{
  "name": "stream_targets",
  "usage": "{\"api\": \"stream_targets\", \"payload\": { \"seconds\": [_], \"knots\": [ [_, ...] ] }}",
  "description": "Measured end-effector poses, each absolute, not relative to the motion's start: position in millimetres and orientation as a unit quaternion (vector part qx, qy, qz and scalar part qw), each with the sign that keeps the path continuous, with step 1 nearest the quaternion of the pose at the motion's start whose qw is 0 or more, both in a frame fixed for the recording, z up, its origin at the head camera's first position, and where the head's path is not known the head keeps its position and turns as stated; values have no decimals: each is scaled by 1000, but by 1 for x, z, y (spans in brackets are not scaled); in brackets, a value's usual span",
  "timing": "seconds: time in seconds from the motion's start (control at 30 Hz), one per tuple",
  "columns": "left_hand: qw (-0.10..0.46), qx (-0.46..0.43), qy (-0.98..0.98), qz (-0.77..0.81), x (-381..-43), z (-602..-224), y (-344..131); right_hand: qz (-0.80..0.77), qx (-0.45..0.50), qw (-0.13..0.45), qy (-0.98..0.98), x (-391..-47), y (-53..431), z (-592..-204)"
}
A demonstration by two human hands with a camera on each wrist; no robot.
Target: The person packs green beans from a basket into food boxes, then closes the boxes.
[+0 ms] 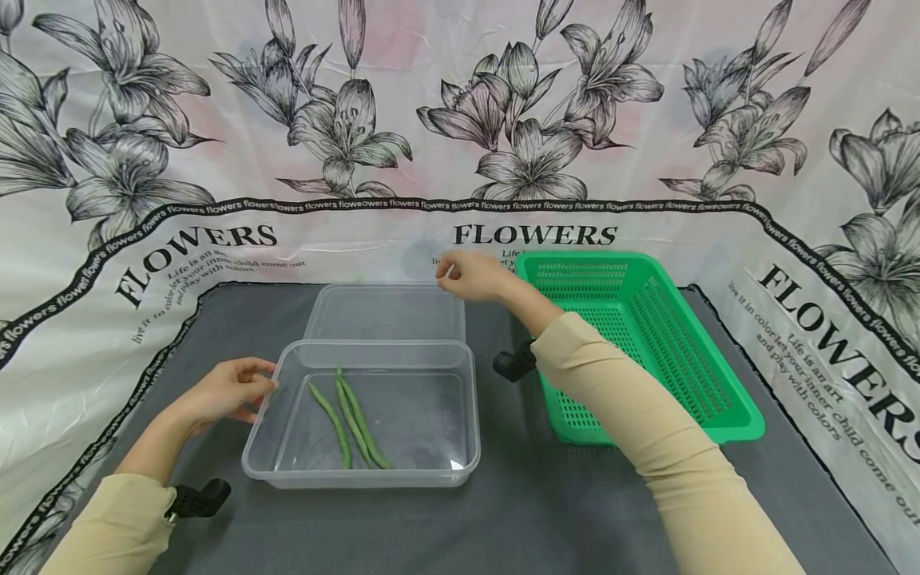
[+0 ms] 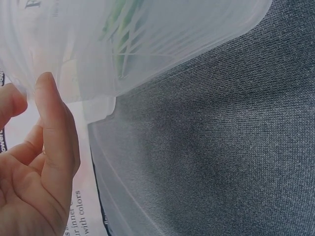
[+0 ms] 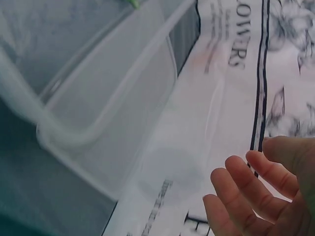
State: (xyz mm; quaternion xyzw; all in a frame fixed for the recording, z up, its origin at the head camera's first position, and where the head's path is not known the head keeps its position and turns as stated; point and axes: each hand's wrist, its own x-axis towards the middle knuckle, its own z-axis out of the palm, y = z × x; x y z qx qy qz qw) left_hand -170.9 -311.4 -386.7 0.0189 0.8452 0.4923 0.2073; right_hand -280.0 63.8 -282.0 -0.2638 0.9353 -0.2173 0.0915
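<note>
A clear plastic container stands on the grey cloth with several green beans on its floor. My left hand is at its left side, fingertips at the rim. In the left wrist view, the left hand has its thumb and fingers apart beside the translucent wall. Over the back right corner of a clear lid, my right hand is raised. The right wrist view shows the right hand with loosely bent fingers and nothing held.
A green slotted basket stands to the right, partly covered by my right forearm. The lid lies flat behind the container. A white flower-printed sheet borders the grey cloth at the back and sides.
</note>
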Motion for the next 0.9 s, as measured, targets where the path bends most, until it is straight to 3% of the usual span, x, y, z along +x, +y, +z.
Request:
{"api": "stream_targets", "payload": {
  "seconds": [0.47, 0.9],
  "knots": [
    [205, 19, 846, 492, -171, -386, -310, -252, -175, 84, 948, -301, 142, -280],
    [204, 15, 844, 497, -172, -388, -309, -244, -118, 101, 957, -312, 193, -308]
  ]
}}
